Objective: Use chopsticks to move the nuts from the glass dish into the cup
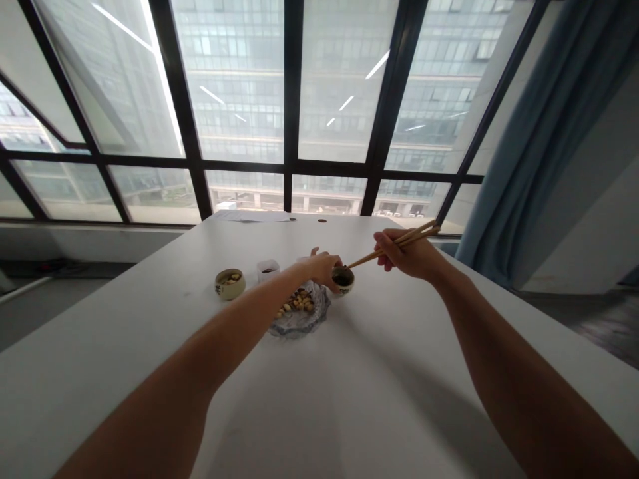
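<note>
My left hand [323, 268] grips a small cream bowl [344, 288] with dark marks on its side; the bowl tilts toward me and its inside looks dark. In my right hand [399, 251] is a pair of wooden chopsticks [418, 234], their tips at the bowl's rim near a small dark piece. Under my left forearm sits a clear scalloped glass dish [299, 328] with several nuts [302, 302] in it, partly hidden by the arm. A second cream bowl [230, 290] to the left holds a few pale pieces.
Beyond my left forearm stands a translucent cup [267, 269] with something dark inside. Papers [249, 216] lie at the far edge of the white table [279, 412]. A blue curtain [534, 146] hangs at the right, beside tall windows.
</note>
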The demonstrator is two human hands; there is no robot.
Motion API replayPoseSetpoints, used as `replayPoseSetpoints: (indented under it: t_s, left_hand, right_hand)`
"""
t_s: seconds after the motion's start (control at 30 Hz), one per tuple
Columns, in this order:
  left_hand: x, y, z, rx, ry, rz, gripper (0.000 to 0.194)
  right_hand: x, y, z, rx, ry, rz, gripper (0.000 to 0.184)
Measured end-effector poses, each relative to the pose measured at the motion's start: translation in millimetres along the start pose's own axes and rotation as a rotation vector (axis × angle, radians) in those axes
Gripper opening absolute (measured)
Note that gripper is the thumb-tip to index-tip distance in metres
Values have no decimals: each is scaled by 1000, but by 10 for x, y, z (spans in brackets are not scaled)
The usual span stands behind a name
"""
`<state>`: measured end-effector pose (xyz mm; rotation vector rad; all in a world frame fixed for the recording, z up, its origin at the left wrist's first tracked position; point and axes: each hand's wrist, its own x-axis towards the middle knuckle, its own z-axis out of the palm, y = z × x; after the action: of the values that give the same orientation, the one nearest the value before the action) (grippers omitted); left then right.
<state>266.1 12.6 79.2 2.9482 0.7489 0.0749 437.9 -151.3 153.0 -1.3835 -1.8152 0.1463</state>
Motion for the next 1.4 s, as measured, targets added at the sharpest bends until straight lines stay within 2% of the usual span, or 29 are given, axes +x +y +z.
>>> replayPoseSetpoints:
  t_s: [0.1, 0.27, 0.47, 0.6, 0.63, 0.7, 0.8, 0.87, 0.9, 0.97, 1.03, 1.13, 1.27, 1.4]
  left_hand:
    - [-29, 38, 0, 27, 16, 19, 83]
    - [-52, 11, -14, 23, -5, -30, 80]
    - [-18, -49, 16, -31, -48, -75, 78]
    - [-76, -98, -32, -26, -51, -72, 80]
    - [-132, -136, -67, -14, -29, -74, 80]
    - [-315, -257, -151, 16, 54, -86, 74]
    - [-749, -544, -257, 66, 223, -135, 62]
    - [-1095, -769, -271, 78, 350, -223, 60]
    - [-1268, -878, -256, 73, 402, -275, 59]
    - [-1586, -1066, -184, 61, 500, -375, 58]
    - [-1838, -1193, -66, 21, 559, -477, 58]
    - [-2061, -1260, 150, -138, 620, -582, 58]
    - [-2127, -1208, 390, -404, 708, -621, 65]
    - [-2114, -1166, 489, -523, 735, -631, 72]
  right_hand:
    - [11, 14, 31, 5, -18, 10, 69]
    - [43, 72, 104, -63, -106, 37, 67]
    - [35, 68, 138, -56, 6, 51, 73]
    - [20, -21, 208, 11, 228, 24, 72]
    - [15, -56, 236, 56, 243, 18, 71]
    - [2, -134, 301, 155, 187, 19, 69]
    - [-25, -240, 419, 247, -43, 46, 68]
    - [-40, -269, 515, 264, -224, 61, 68]
    - [-45, -265, 570, 270, -289, 65, 67]
    - [-51, -226, 690, 283, -338, 65, 67]
    - [-54, -164, 806, 295, -300, 60, 65]
    - [-58, -96, 921, 305, -164, 40, 62]
    - [-78, -128, 944, 361, -3, 49, 61]
    - [-117, -200, 977, 398, -17, 73, 62]
